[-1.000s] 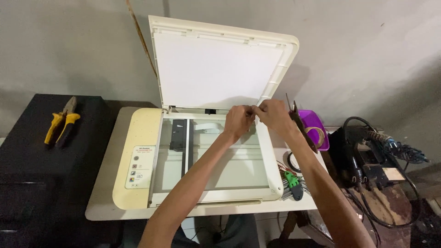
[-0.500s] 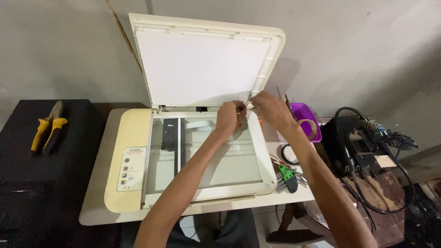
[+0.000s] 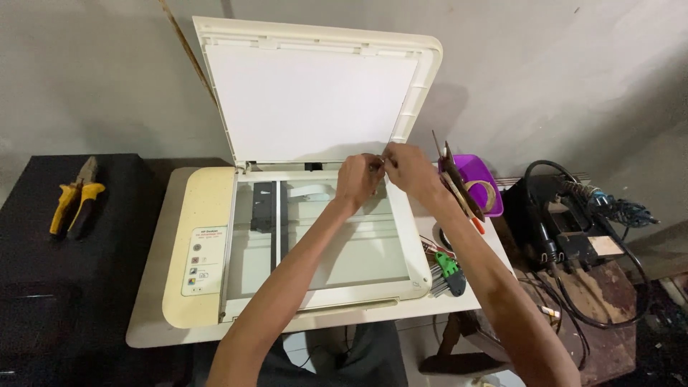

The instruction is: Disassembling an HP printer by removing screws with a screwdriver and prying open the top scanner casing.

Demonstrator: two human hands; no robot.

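A cream flatbed printer-scanner [image 3: 208, 244] sits on a white table with its lid [image 3: 315, 100] raised upright, so the glass bed [image 3: 337, 244] is bare. Both my hands meet at the back right corner of the glass, by the lid's right hinge. My left hand [image 3: 358, 180] has its fingers curled and pinched toward that corner. My right hand [image 3: 410, 169] pinches the same spot from the right, fingertips touching the left hand's. The small part they grip at the hinge is hidden by the fingers.
Yellow-handled pliers [image 3: 75, 201] lie on a black surface at the left. To the right of the printer stand a purple tray [image 3: 481, 172] with a tape roll and tools, and a green hex key set [image 3: 448, 268]. At far right is a black device [image 3: 566, 229] with tangled cables.
Both hands have stayed pinched together at the lid's right hinge. The view has shifted slightly, moving the printer a little left and up in the frame.
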